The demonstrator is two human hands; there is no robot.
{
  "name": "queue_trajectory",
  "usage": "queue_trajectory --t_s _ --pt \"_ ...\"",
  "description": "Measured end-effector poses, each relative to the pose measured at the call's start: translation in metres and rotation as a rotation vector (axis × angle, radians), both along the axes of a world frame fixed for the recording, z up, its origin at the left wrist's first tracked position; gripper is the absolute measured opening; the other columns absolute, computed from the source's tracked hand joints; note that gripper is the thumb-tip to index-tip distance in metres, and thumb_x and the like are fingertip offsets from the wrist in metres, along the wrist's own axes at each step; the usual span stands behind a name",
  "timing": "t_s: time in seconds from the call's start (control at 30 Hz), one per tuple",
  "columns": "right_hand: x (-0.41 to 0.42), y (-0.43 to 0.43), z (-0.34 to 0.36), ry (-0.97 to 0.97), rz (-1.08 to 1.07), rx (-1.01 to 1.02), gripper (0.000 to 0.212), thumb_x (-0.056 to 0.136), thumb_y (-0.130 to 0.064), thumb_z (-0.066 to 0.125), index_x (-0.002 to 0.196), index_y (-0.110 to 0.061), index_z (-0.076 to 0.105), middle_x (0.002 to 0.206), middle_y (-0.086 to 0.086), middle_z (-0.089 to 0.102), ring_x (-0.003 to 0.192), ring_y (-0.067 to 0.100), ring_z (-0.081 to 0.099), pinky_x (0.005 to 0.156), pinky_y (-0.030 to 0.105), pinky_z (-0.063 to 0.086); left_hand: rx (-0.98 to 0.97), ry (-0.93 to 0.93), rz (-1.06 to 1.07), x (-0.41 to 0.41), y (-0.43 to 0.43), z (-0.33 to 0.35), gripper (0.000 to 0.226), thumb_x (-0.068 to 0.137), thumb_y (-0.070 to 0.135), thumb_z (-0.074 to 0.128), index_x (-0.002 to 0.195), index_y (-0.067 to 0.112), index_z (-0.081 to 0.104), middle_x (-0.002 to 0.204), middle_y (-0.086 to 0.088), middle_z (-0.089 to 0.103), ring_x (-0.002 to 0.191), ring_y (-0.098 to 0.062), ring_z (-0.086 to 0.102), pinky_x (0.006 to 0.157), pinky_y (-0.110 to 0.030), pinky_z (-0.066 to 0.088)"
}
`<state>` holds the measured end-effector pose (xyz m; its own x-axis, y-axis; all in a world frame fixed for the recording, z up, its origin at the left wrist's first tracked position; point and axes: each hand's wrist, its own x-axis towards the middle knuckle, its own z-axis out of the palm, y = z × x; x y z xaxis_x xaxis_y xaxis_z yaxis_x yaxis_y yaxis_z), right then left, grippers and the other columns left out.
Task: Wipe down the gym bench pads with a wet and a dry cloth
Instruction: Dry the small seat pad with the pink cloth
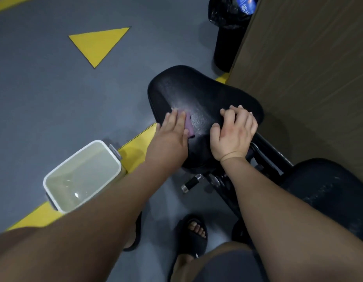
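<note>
- Seat pad [207, 92]: black, with a pale wet sheen across its middle.
- Cloth [188, 125]: purple.
- Tub [96, 141], near left: white.
- Floor [44, 88]: grey, marked with a yellow triangle [99, 43] and a yellow stripe [135, 147].
- Wall panel [308, 68], right: brown wood grain.
- Sandal [196, 246]: black.

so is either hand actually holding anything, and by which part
Nothing is gripped. The left hand presses flat on top of the purple cloth on the seat pad. The right hand rests bent-fingered on the pad, nothing visible in it.
</note>
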<state>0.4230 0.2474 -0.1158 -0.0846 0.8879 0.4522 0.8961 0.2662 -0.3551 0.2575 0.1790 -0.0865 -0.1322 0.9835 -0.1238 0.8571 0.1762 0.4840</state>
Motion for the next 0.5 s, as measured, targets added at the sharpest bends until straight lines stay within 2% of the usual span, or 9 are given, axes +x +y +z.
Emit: queue_trajectory --t_s 0.1,0.2,0.33,0.43,0.5 --pt "-0.002 -0.001 0.004 0.005 0.003 -0.011 0.034 0.082 -0.029 0.056 0.110 -0.011 0.065 0.123 0.013 0.057 0.129 0.034 0.050 0.118 0.054 0.026 0.032 -0.026 0.033 0.029 -0.054 -0.006 0.056 0.108 0.028 0.032 0.161 0.012 0.021 0.169 -0.011 0.014 0.156 -0.030 0.010 0.126 -0.047 0.016" --pt "-0.002 -0.001 0.003 0.009 0.000 -0.005 0.035 0.082 -0.030 0.054 0.109 -0.010 0.065 0.122 0.014 0.058 0.128 0.035 0.049 0.118 0.054 0.026 0.062 0.023 0.044 0.056 -0.078 -0.018 0.058 0.105 0.032 0.028 0.157 0.007 0.029 0.165 -0.018 0.023 0.154 -0.036 0.017 0.123 -0.052 0.025" --pt "-0.001 -0.001 0.000 -0.019 -0.015 0.012 0.035 0.081 -0.030 0.054 0.108 -0.009 0.064 0.122 0.014 0.058 0.126 0.037 0.050 0.117 0.053 0.027 0.018 0.049 0.051 0.055 -0.057 -0.019 0.057 0.110 0.031 0.027 0.161 0.013 0.012 0.169 -0.012 0.005 0.157 -0.029 -0.003 0.127 -0.047 0.004" --pt "-0.002 -0.001 -0.001 -0.028 -0.015 0.013 0.034 0.081 -0.030 0.055 0.107 -0.009 0.064 0.122 0.013 0.058 0.124 0.035 0.051 0.116 0.054 0.029 0.092 0.081 0.018 0.053 -0.062 -0.022 0.055 0.108 0.032 0.028 0.159 0.011 0.025 0.167 -0.017 0.018 0.156 -0.033 0.010 0.125 -0.049 0.014" --pt "-0.002 0.000 -0.002 -0.023 -0.014 0.019 0.034 0.082 -0.030 0.055 0.107 -0.009 0.064 0.121 0.013 0.058 0.124 0.035 0.051 0.115 0.054 0.029 0.087 0.103 -0.041 0.056 -0.077 -0.026 0.056 0.107 0.033 0.025 0.159 0.013 0.026 0.167 -0.015 0.018 0.156 -0.032 0.011 0.125 -0.050 0.017"
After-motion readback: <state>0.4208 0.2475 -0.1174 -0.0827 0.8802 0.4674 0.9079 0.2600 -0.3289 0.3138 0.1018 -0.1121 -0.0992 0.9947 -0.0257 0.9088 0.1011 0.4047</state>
